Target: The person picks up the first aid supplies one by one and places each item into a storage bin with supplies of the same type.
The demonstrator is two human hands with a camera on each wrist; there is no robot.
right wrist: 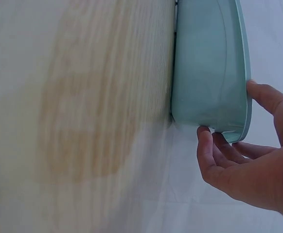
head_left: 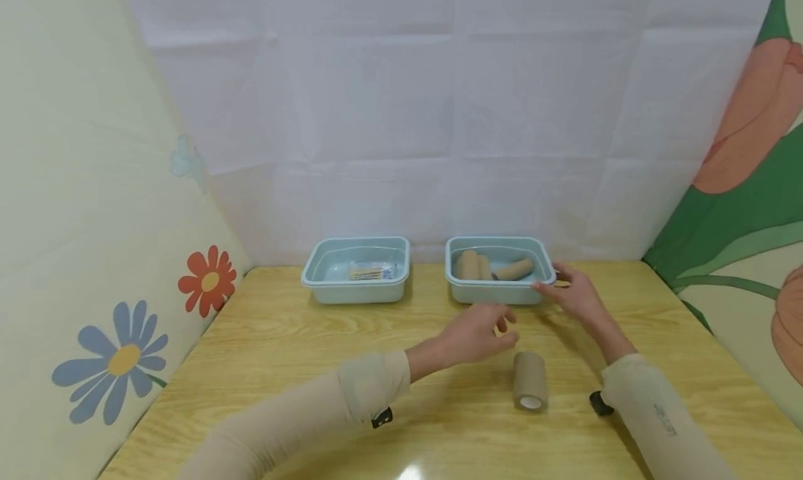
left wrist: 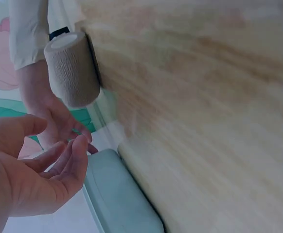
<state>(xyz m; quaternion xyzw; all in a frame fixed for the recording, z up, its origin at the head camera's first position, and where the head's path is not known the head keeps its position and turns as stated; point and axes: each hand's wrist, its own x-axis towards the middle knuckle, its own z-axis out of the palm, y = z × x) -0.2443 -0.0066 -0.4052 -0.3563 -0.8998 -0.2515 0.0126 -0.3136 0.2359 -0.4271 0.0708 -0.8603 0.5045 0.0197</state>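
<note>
My right hand (head_left: 574, 295) grips the near right corner of a light blue plastic bin (head_left: 495, 295). In the right wrist view its thumb presses on the rim and the other fingers (right wrist: 207, 150) curl beneath it. Inside this bin lie several tan rolls (head_left: 513, 269). My left hand (head_left: 478, 334) hovers over the table in front of the bin, fingers loosely bent and holding nothing. Just to the right of and nearer than the left hand, a tan textured bandage roll (head_left: 530, 379) lies on its side, its white core facing me.
A second light blue bin (head_left: 357, 294) stands to the left, holding a clear packet of thin sticks (head_left: 371, 271). Both bins stand at the back of the wood-grain table (head_left: 276, 341), near a white cloth wall (head_left: 376, 118). Flower-patterned panels (head_left: 125, 208) flank the sides.
</note>
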